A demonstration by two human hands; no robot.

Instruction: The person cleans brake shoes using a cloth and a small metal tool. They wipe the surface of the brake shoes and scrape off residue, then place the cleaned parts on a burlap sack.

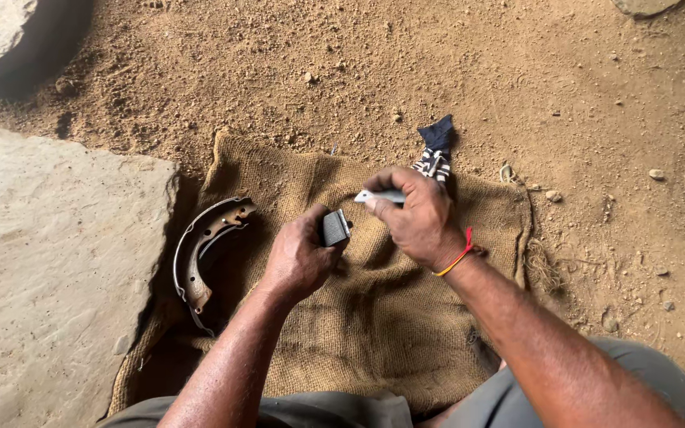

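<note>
Your left hand (301, 257) is curled around a small dark rectangular block (334, 227), thumb and fingers pinching it at its sides so that its upper end sticks out above your knuckles. The block sits over the middle of the coarse brown burlap sack (374, 333) spread on the dirt ground (564, 87). Your right hand (418, 218) is just to the right of it, fingers pressed together and folded over a slim pale grey flat tool (380, 196) whose tip points left, just above the block; whether tip and block touch you cannot tell from here. A thin red and orange thread band (460, 254) circles your right wrist.

On the left edge of the sack lies a rusty curved metal brake shoe (200, 250), well apart from both hands. At the far edge of the sack, just beyond your right hand, a scrap of dark blue and striped cloth (436, 150) rests partly on the dirt. A large flat pale stone slab (49, 269) lies to the left of the sack.
</note>
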